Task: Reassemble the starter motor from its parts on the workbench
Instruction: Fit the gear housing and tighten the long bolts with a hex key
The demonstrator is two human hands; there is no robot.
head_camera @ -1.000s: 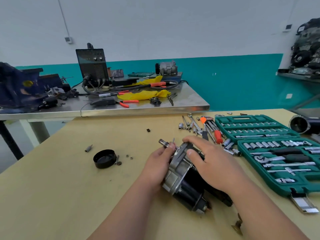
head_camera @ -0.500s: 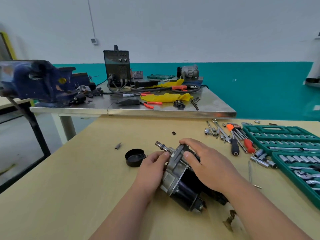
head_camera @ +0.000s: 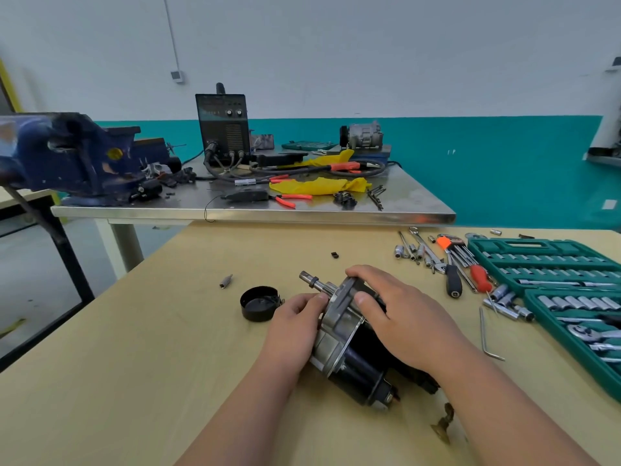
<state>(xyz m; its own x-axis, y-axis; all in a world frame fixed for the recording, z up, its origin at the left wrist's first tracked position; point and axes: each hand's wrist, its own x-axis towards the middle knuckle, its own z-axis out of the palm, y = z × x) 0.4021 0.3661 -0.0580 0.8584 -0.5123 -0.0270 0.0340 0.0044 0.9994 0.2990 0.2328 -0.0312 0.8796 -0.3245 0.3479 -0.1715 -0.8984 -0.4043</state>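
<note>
L hand (head_camera: 295, 326) nearer motor housing (head_camera: 337, 319)

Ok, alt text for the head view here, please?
Two bare hands hold a starter motor lying on a wooden workbench: the left hand grips its silver front housing near the shaft, the right hand wraps over the top. A black cap sits just left of it, an open green socket set and loose tools to the right.

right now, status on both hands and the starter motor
Left hand and right hand both grip starter motor, lying on workbench. Black cap loose beside left hand, unfitted. Nothing blocking.
</note>
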